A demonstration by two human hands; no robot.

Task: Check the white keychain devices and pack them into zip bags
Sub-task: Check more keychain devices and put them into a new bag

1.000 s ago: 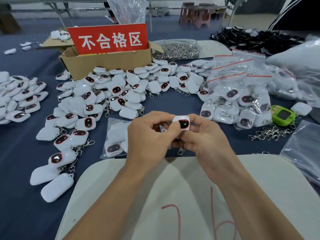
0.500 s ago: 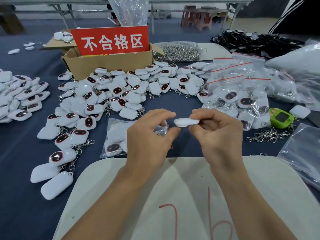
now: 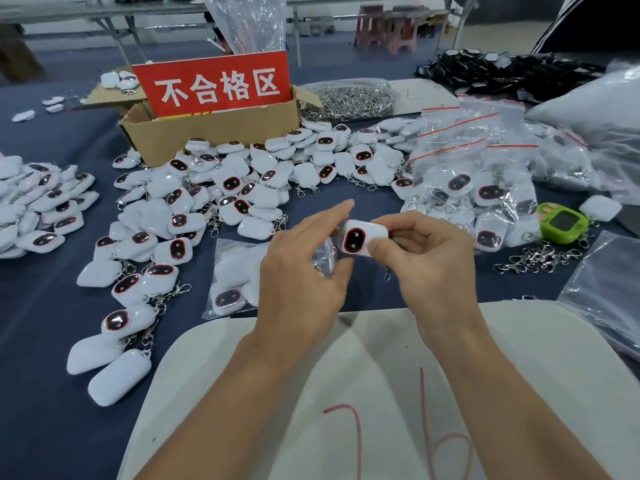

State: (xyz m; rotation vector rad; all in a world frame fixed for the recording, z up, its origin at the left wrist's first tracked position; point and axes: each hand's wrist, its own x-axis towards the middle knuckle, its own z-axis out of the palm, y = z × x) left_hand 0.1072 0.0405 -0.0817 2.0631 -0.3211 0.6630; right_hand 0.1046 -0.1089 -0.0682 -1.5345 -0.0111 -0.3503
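My right hand [image 3: 426,265] pinches one white keychain device [image 3: 360,239] above the table, its dark red-rimmed screen turned toward me and to the left. My left hand [image 3: 298,271] hovers just left of it with the forefinger straight and the thumb loose, not gripping it. Behind the left hand a filled zip bag [image 3: 232,275] lies flat on the blue cloth. Many loose white devices [image 3: 242,181] with clasps spread across the table's middle and left. More filled zip bags [image 3: 478,181] with red seal strips are heaped at the right.
A cardboard box [image 3: 207,136] with a red sign [image 3: 214,84] stands at the back. Beside it lies a heap of metal chains [image 3: 346,98]. A green device [image 3: 562,225] and loose clasps [image 3: 540,259] lie at right, near clear empty bags [image 3: 609,289]. A white board [image 3: 346,375] sits under my forearms.
The device was held by both hands, was turned edge-on, and now shows its screen again. My left hand has let go and opened; the right hand alone holds it.
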